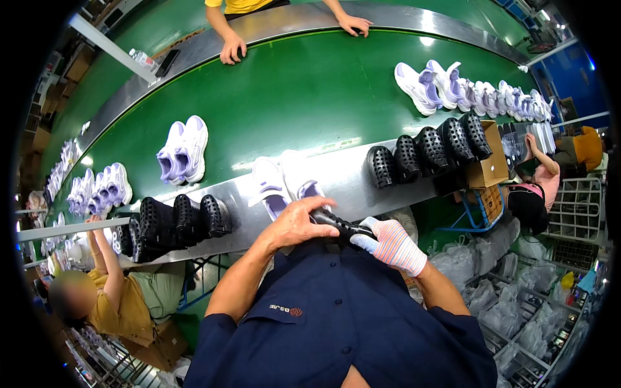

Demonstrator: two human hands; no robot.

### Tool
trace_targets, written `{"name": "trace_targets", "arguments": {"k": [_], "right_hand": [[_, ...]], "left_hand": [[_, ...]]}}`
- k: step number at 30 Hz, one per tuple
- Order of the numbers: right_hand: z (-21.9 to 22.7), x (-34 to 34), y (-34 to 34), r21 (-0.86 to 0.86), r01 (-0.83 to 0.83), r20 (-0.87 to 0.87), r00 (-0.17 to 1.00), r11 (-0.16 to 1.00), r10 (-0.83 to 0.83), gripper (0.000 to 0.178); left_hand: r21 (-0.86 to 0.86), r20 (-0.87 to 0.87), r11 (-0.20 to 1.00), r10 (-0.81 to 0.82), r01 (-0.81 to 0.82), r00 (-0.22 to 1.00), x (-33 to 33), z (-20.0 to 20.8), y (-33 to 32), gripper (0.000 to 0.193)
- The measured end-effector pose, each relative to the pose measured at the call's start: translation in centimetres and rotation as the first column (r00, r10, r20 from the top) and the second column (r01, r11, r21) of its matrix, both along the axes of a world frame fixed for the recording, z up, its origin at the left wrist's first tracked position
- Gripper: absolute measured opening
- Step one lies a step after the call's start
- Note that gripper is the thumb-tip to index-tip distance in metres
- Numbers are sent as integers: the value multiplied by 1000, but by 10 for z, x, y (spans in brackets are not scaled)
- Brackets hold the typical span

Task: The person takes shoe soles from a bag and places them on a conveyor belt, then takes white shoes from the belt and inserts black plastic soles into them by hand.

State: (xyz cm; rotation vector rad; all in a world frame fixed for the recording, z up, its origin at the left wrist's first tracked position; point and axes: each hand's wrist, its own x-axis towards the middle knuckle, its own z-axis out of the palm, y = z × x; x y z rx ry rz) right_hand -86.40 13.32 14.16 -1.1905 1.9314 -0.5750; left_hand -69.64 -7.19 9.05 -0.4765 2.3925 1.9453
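At the near side of a green belt (291, 97), you held a black dotted form (343, 225) between both hands. Your bare left hand (297, 223) was curled about the form's left end, thumb and fingers closed on it; your right hand (394, 247), in a striped glove, was closed around its right end. The form lay before your dark blue shirt (336, 304), just short of the belt's near metal ledge (349, 178).

On that ledge, close beyond your left hand, stood a pair of white-and-lavender shoes (266, 176); whether your fingers touched the right-hand shoe could not be told. Along the belt's near side, more black forms stood in a left group (185, 221) and a right group (429, 152) of five, the latter ending beside a cardboard box (497, 155).

On the belt itself, one shoe pair (191, 152) sat left of centre, while a line of shoes (417, 87) ran along its right part. Across the belt, a co-worker in a yellow top (249, 5) rested both hands at its far edge. A clear bottle (143, 60) and a dark flat object (167, 63) lay on the belt's far rim, toward its left.
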Motion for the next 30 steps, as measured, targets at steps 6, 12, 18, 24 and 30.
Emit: {"name": "trace_targets", "arguments": {"k": [6,12,18,24,30], "right_hand": [[-38,11,-40,145,-51,-267,960,988,89,47],[-53,26,-83,250,-18,-442,888,968,131,30],[-72,33,-101,261,-35,-488,857,965,164,16],[-120,14,-123,317,17,-476,868,948,144,22],[-120,17,-109,70,108,-440,896,992,-67,43]], "left_hand": [[-721,-111,622,329,-304,938,-14,-53,-25,46],[-773,110,633,65,44,992,-61,-91,-42,15],[-732,162,669,-19,133,987,-72,-91,-62,14],[-626,139,759,-115,177,984,-96,-88,-56,15],[-501,-196,815,220,-290,956,-66,-105,-47,43]]}}
